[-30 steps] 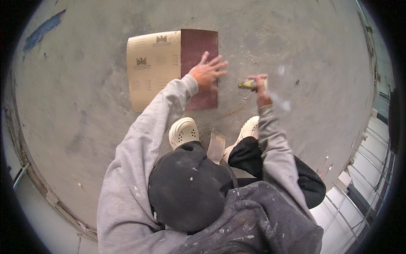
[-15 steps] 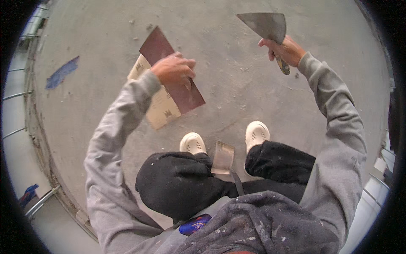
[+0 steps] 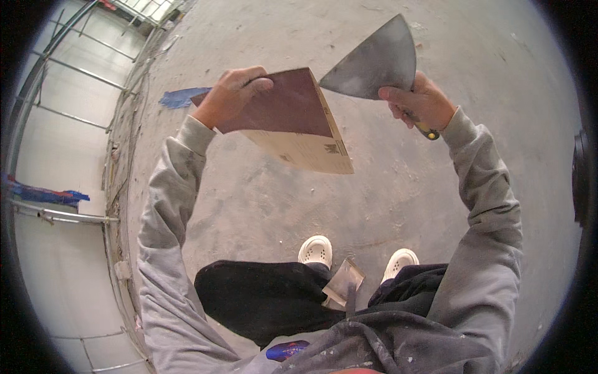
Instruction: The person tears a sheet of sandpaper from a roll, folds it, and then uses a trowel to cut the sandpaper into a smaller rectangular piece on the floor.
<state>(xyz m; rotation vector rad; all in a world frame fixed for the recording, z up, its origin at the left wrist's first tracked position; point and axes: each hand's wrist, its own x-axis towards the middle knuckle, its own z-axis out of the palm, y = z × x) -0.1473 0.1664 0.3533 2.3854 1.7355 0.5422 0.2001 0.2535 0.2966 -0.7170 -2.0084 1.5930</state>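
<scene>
The left hand (image 3: 232,93) is raised in front of the person and closed on a folded sheet of sandpaper (image 3: 288,118), fingers curled over its upper left edge and thumb hidden behind it. The sheet is stiff and flat: the top face is a dull reddish-brown abrasive with a fine grainy look, and the turned-down lower flap shows a smooth tan paper backing with small dark printed marks near its lower right corner. The right hand (image 3: 418,103) is wrapped tight around the handle of a wide putty knife (image 3: 374,62), only a short yellow-and-black end of the handle sticking out below the fist. Its blade is a broad, thin metal fan, grey and scuffed with dried smears, widening from the handle to a straight leading edge; its lower left corner sits just at the upper right edge of the sandpaper, though whether the two touch cannot be told. Both are held in the air above a rough grey concrete floor (image 3: 398,187), dusty and speckled with pale flecks. Below, two white perforated clogs (image 3: 315,250) stand on the floor beneath dark trousers, and a second, smaller scraper (image 3: 344,285) with a dull metal blade pokes up between the legs. The grey sweatshirt sleeves are spotted with dried white splashes. At the floor's left edge lies a blue scrap (image 3: 179,97), beside thin metal rails (image 3: 62,215).
</scene>
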